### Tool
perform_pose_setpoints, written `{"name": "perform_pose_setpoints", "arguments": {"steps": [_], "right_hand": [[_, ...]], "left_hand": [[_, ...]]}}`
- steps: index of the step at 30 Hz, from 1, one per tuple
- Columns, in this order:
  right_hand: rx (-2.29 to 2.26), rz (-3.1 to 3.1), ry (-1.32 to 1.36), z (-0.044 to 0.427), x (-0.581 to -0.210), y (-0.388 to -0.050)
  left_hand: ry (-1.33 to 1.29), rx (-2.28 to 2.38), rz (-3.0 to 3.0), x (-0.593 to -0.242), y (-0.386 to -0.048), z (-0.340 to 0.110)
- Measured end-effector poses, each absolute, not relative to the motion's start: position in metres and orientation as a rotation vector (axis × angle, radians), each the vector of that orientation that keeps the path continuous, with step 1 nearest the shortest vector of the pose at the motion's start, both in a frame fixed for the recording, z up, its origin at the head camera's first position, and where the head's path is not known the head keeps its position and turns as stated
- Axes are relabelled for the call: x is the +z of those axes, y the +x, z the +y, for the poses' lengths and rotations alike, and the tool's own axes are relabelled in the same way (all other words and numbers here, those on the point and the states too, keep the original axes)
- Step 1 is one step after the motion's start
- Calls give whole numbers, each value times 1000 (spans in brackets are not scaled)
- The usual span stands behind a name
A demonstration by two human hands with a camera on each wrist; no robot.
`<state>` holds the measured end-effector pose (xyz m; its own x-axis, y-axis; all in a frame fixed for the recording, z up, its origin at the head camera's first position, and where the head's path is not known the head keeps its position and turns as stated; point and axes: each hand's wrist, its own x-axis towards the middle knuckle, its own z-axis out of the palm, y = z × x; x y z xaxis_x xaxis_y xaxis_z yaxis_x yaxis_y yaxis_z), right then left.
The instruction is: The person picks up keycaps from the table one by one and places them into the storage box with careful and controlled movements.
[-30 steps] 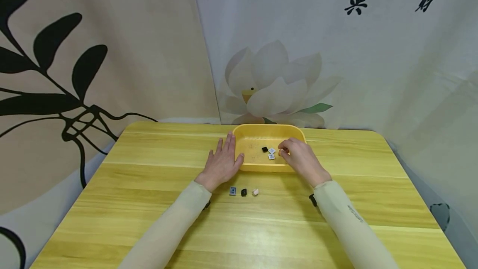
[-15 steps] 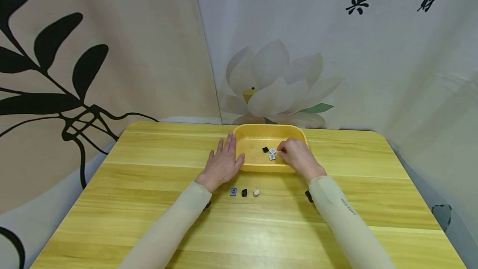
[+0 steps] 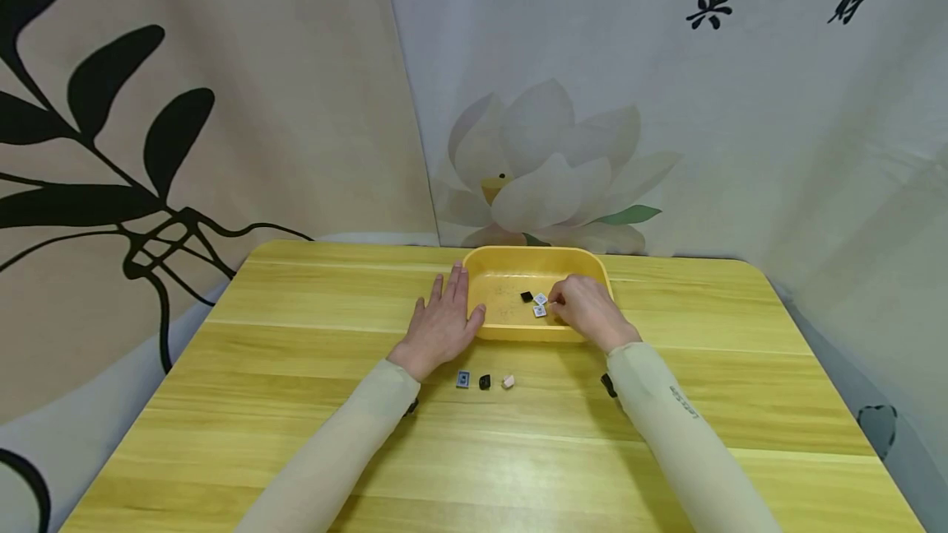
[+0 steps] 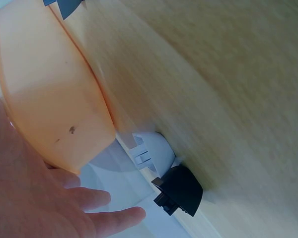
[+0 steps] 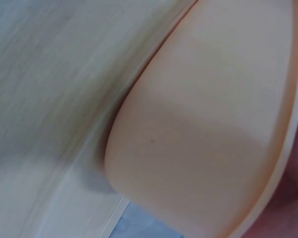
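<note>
My left hand (image 3: 439, 326) lies with its fingers straight against the left side of a yellow plastic tray (image 3: 533, 334). The right hand (image 3: 592, 312) reaches over the tray's right side, thumb and fingertips brought together low inside it; what lies between them is hidden. Close to those fingertips are two white keycap-like pieces, one upper (image 3: 541, 298) and one lower (image 3: 540, 312), with a black piece (image 3: 527, 297) to their left. In front of the tray stand a blue-grey square piece (image 3: 462, 379), a black cap-like piece (image 3: 485, 382) and a white one (image 3: 508, 382), in a row.
Everything rests on a wood-grain table (image 3: 474, 467), with the tray near its far edge. Behind hangs a printed curtain (image 3: 548, 105). In the left wrist view, the tray wall (image 4: 54, 84) stands beside a white piece (image 4: 156, 152) and a black piece (image 4: 181, 191).
My right hand and forearm have shifted slightly left, with the fingertips staying low in the tray. The left hand keeps its place, and the pieces lie as before.
</note>
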<state>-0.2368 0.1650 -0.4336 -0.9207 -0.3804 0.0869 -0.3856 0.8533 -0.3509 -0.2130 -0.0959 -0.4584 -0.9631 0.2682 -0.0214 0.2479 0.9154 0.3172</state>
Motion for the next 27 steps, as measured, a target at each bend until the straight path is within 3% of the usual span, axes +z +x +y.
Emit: {"name": "perform_pose_setpoints", "arguments": {"steps": [12,27], "right_hand": [[623,-3025,581,167,-434,-236],[694,-2764,543,175,-428,-201]], "left_hand": [[409,479,3011,-457,-211,-96],[400,494,3000,-457,-211,-96]]}}
